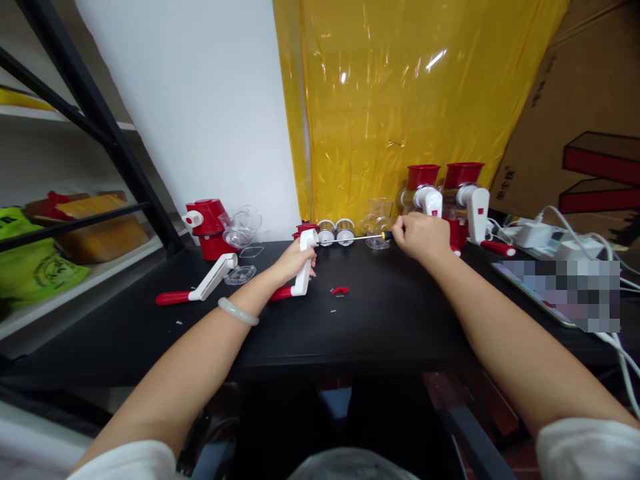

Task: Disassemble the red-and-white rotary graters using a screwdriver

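My left hand [296, 261] is closed around a white crank handle [303, 277] with a red grip, held upright over the black table. In my right hand [421, 237] is a screwdriver [367, 237], its dark handle mostly covered by my fingers. The long thin shaft points left, and its tip meets the upper end of the crank handle; whether it sits inside cannot be made out. Below them on the table lies a small red piece [340, 290] beside tiny pale bits. A second crank handle [210, 279] with a red grip rests to the left.
A red grinder body [206, 228] and clear plastic parts [243, 227] stand at the back left. Two metal drums [336, 232] are behind my hands. Assembled red-and-white grinders [466, 200] stand at the back right. White cables and a tablet [530, 293] lie at the right.
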Motion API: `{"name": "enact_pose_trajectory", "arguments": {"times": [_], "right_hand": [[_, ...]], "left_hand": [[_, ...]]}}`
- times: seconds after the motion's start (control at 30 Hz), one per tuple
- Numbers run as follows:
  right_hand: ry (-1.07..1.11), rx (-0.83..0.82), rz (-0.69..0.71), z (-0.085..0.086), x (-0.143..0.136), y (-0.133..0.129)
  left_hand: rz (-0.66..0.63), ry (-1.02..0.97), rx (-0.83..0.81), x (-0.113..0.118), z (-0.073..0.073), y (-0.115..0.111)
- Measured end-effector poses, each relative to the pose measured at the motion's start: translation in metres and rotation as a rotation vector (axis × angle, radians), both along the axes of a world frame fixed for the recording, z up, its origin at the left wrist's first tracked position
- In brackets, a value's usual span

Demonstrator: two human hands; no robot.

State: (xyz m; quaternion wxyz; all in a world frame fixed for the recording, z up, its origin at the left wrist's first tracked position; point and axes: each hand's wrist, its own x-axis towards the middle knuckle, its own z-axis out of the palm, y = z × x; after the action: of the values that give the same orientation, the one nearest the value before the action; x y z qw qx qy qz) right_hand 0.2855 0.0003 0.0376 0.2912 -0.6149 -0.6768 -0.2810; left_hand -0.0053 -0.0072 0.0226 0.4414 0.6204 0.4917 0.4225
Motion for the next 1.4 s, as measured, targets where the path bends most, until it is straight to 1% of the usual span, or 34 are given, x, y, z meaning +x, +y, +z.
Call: {"name": "enact_pose_trajectory", "arguments": {"times": [0.07, 0.17, 0.23, 0.33, 0.4, 0.47, 0.53, 0.6, 0.7, 0.8, 0.97, 1.03, 1.1, 1.2, 1.3, 1.4], "right_hand": [[0.015, -0.008, 0.001, 0.0, 0.0, 0.0], [0.078, -0.111, 0.011, 0.0, 0.002, 0.004], [0.134, -0.219, 0.059, 0.0, 0.005, 0.01], [0.264, -0.377, 0.17, -0.004, 0.012, 0.023], [0.417, -0.51, 0.212, -0.008, 0.016, 0.031], [0.582, -0.691, 0.23, -0.014, 0.019, 0.037], [0.686, -0.876, 0.246, -0.018, 0.02, 0.039], [0.702, -1.015, 0.272, -0.022, 0.019, 0.038], [0.649, -1.122, 0.322, -0.023, 0.016, 0.033], [0.593, -1.094, 0.312, -0.021, 0.012, 0.031], [0.503, -0.907, 0.219, -0.022, 0.011, 0.037], [0.439, -0.815, 0.198, -0.022, 0.012, 0.038], [0.33, -0.696, 0.172, -0.02, 0.012, 0.037], [0.182, -0.521, 0.098, -0.014, 0.01, 0.03], [0.114, -0.393, 0.038, -0.006, 0.007, 0.019], [0.074, -0.247, 0.01, 0.001, 0.006, 0.009]], "left_hand": [[0.007, -0.002, -0.005, 0.0, -0.001, 0.0], [0.043, 0.052, 0.05, -0.001, -0.004, 0.002], [0.065, 0.138, 0.12, -0.003, -0.006, 0.004], [0.11, 0.313, 0.235, -0.008, -0.005, 0.004], [0.129, 0.416, 0.301, -0.01, -0.002, 0.002], [0.116, 0.492, 0.369, -0.013, 0.002, -0.001], [0.093, 0.559, 0.449, -0.014, 0.006, -0.004], [0.08, 0.618, 0.516, -0.015, 0.008, -0.006], [0.074, 0.658, 0.545, -0.016, 0.009, -0.006], [0.077, 0.61, 0.502, -0.015, 0.007, -0.005], [0.054, 0.539, 0.386, -0.015, 0.002, -0.002], [0.043, 0.529, 0.353, -0.015, 0.001, -0.001], [0.041, 0.498, 0.314, -0.015, -0.001, 0.001], [0.048, 0.407, 0.28, -0.015, -0.004, 0.005], [0.052, 0.298, 0.254, -0.014, -0.007, 0.008], [0.049, 0.191, 0.199, -0.01, -0.006, 0.007]]}}
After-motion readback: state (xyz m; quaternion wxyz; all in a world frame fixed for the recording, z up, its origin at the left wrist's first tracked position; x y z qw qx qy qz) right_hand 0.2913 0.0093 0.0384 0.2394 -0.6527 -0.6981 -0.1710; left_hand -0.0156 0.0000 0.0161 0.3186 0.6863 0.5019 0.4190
